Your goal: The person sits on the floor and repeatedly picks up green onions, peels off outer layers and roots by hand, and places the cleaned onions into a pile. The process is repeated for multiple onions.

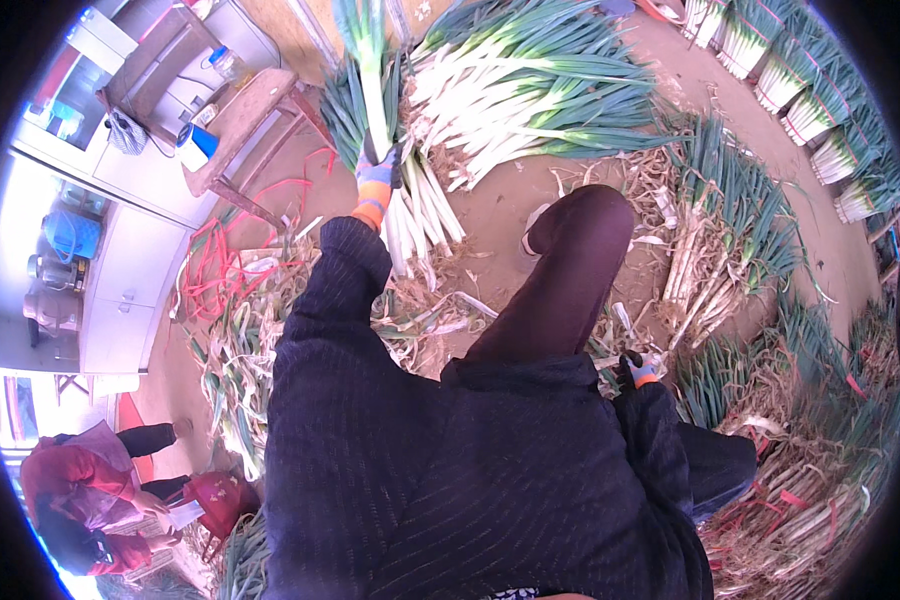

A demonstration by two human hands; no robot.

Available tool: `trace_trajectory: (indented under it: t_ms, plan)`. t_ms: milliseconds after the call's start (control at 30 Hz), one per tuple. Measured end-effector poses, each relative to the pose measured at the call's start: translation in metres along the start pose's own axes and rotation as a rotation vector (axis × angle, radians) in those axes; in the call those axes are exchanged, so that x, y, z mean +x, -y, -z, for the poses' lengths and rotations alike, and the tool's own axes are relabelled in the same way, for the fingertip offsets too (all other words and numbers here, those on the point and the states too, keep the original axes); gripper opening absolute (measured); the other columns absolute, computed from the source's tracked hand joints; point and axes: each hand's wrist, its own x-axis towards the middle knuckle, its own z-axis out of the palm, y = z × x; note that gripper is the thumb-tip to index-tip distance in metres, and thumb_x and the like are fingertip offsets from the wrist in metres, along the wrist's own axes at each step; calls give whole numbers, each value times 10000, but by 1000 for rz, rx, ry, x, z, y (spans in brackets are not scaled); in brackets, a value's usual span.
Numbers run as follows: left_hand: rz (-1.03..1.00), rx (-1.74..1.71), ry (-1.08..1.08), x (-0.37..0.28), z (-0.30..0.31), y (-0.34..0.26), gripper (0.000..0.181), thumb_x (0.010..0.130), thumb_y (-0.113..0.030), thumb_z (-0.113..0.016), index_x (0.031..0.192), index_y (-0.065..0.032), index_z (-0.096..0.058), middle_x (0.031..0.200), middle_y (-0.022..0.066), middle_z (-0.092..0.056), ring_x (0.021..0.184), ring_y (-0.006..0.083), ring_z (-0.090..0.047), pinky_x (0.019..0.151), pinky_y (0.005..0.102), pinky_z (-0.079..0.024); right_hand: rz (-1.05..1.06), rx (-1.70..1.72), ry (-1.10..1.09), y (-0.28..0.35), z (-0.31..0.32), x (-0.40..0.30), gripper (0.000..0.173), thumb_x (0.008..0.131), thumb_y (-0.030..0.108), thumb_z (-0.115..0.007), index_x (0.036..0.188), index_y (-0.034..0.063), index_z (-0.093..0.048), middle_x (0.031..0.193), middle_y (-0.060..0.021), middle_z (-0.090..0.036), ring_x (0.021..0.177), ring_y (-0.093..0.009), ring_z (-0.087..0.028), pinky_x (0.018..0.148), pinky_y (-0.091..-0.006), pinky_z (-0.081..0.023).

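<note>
My gloved left hand (379,171) is at the upper middle, closed around the white stalk of a green onion (373,97) whose leaves point away from me. Under and beside it lies a small bundle of green onions (420,214), roots towards me. A large pile of peeled green onions (525,97) spreads to the right of that hand. My gloved right hand (637,369) is low beside my right thigh, by dry husks and roots; what its fingers hold is too small to tell. Unpeeled green onions (694,262) lie on the ground beyond it.
Tied green onion bundles (784,82) line the upper right. More soil-covered onions (802,495) are piled at the lower right. A wooden bench (244,124), red plastic straps (217,259) and discarded husks (244,360) are on the left. Another person (90,487) bends at the lower left.
</note>
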Motion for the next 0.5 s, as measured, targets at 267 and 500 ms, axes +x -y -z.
trace_trajectory:
  t_ms: [267, 500]
  plan:
    - [76, 43, -212, 95, 84, 190, 472, 843, -42, -602, 1255, -101, -380, 879, 107, -583, 491, 184, -536, 407, 337, -449, -358, 84, 26, -8, 3, -25, 307, 867, 298, -635, 1079, 78, -603, 758, -125, -674, 537, -257, -623, 465, -396, -493]
    - [378, 737, -320, 150, 155, 301, 562, 674, -146, -640, 1215, -78, -502, 1107, 178, -616, 991, 340, -603, 864, 400, -465, -234, -221, -123, -50, 12, -21, 384, 836, 288, -665, 1151, 85, -585, 829, -119, -685, 634, -254, -649, 513, -394, -511]
